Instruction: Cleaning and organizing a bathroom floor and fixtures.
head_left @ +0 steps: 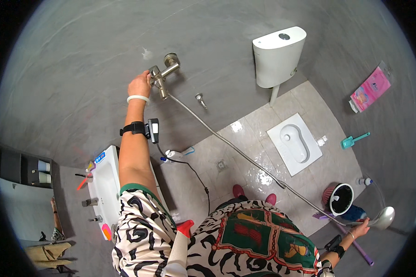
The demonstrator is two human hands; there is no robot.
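Note:
My left hand is closed around the end of a metal shower mixer tap on the grey wall; its fingertips are partly hidden. A long metal shower hose runs from the tap across to the far right. There my right hand grips the handle of a silver shower head, held out beside the wall. Close to my body, a pale spray bottle with a red trigger top is seen from above; what supports it is hidden.
A white squat toilet is set in the wet tiled floor, below a wall cistern. At right stand a waste bin and a teal scoop. A washbasin is at left. White bottle on the floor.

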